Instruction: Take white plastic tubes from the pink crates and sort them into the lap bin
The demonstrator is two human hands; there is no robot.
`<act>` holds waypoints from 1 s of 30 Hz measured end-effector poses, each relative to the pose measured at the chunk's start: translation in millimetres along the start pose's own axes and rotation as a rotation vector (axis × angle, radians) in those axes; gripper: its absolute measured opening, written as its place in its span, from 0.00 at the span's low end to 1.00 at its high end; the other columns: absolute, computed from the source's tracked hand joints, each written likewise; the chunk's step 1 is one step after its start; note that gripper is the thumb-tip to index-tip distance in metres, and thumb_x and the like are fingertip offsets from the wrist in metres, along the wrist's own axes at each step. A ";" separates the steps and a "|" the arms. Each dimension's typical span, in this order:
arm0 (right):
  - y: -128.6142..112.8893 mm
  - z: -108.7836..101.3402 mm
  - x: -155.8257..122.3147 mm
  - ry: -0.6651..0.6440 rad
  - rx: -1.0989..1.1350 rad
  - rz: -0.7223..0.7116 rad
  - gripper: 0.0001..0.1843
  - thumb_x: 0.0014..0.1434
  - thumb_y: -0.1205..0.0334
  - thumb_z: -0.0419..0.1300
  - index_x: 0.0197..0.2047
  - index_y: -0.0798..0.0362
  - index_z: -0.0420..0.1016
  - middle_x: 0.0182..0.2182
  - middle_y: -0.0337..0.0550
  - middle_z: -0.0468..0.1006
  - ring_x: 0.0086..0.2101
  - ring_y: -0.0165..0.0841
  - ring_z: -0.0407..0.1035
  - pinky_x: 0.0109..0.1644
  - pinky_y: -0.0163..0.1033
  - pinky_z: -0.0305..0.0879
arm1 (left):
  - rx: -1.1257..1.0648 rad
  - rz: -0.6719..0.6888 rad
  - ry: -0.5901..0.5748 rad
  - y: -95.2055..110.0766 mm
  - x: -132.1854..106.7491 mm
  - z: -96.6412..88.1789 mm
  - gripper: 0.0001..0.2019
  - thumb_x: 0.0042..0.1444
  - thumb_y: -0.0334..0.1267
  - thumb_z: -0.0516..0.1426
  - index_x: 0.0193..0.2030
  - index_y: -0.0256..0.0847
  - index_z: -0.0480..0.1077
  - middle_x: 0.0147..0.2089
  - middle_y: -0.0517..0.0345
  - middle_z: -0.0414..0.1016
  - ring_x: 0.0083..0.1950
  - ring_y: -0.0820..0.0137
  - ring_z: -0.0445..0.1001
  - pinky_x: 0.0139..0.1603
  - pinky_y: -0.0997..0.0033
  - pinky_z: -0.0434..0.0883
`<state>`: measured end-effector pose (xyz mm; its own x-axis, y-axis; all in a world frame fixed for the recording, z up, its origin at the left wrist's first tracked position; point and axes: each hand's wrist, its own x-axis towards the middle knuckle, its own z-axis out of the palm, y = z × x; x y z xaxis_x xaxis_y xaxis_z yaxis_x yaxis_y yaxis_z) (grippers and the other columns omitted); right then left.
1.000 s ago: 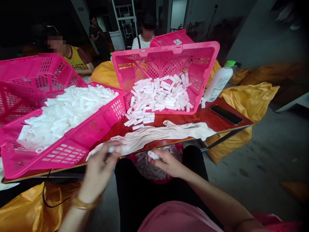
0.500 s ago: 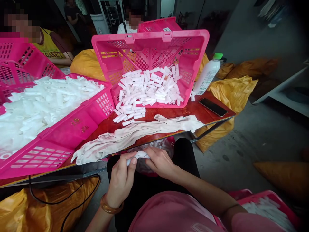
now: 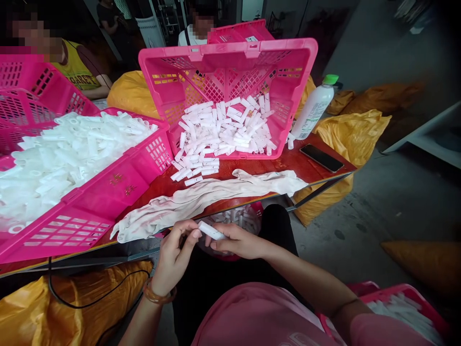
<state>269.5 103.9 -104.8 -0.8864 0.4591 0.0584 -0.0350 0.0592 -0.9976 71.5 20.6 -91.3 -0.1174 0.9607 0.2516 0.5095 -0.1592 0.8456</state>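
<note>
Over my lap, a short white plastic tube (image 3: 212, 231) lies slanted between my hands, with a few small dark marks on it. My right hand (image 3: 239, 241) is closed round its right end, thumb below and fingers above and behind. At the tube's other end, my left hand (image 3: 179, 252) has thumb and forefinger pinched together against it, the other fingers curled. A crumpled whitish cloth (image 3: 201, 196) runs along the table edge just beyond my hands. Beneath the tube, a container of white tubes (image 3: 239, 218) is partly hidden by my hands and the table.
A pink basket (image 3: 118, 180) heaped with white tubes stands left. Another pink basket (image 3: 306, 86) lies tipped toward me, tubes spilling onto the red table (image 3: 230, 169). A bottle (image 3: 313, 113) and phone (image 3: 321, 158) are at right. Yellow sacks (image 3: 108, 302) surround the table; people sit beyond.
The tube has turned from level to sloping down to the right. My left hand has slid back to its end, while my right hand has rolled and closed round the other end.
</note>
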 end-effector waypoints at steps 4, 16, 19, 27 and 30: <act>-0.3 -3.5 -0.1 -0.029 -0.002 -0.016 0.07 0.65 0.62 0.56 0.43 0.55 0.71 0.31 0.36 0.67 0.31 0.26 0.61 0.35 0.31 0.59 | 0.038 0.020 -0.034 3.6 1.3 -4.4 0.06 0.65 0.38 0.55 0.43 0.42 0.71 0.34 0.60 0.75 0.32 0.73 0.72 0.35 0.75 0.69; 7.0 3.0 2.4 0.229 -0.682 -0.025 0.08 0.65 0.65 0.53 0.45 0.55 0.71 0.32 0.41 0.71 0.31 0.31 0.65 0.36 0.34 0.61 | 0.038 -0.017 -0.074 14.1 10.2 14.6 0.16 0.67 0.42 0.52 0.27 0.41 0.68 0.25 0.61 0.68 0.28 0.72 0.67 0.32 0.73 0.64; 17.3 1.2 3.2 0.365 -1.088 -0.069 0.11 0.65 0.65 0.53 0.49 0.56 0.71 0.35 0.49 0.74 0.35 0.37 0.68 0.40 0.38 0.63 | -0.042 -0.157 0.026 14.9 4.5 28.8 0.19 0.67 0.44 0.51 0.24 0.41 0.62 0.22 0.64 0.61 0.24 0.73 0.61 0.27 0.73 0.60; 2.9 -12.0 -8.2 0.054 -0.650 -0.080 0.12 0.69 0.54 0.53 0.40 0.54 0.68 0.29 0.37 0.72 0.29 0.29 0.66 0.32 0.31 0.59 | -0.061 0.080 -0.080 -4.1 -2.9 26.3 0.12 0.66 0.38 0.52 0.32 0.40 0.72 0.29 0.58 0.71 0.31 0.70 0.69 0.35 0.72 0.66; 1.1 -3.5 -12.2 0.238 -0.849 -0.010 0.10 0.69 0.58 0.51 0.41 0.54 0.69 0.31 0.42 0.72 0.29 0.31 0.65 0.31 0.33 0.56 | -0.054 0.078 -0.055 0.3 -6.3 28.9 0.13 0.67 0.37 0.51 0.29 0.41 0.68 0.28 0.60 0.68 0.30 0.71 0.67 0.33 0.72 0.64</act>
<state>281.9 101.4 -106.4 -0.7648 0.6223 0.1671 0.3969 0.6593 -0.6386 97.0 21.0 -106.3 -0.0319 0.9557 0.2924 0.4683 -0.2442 0.8492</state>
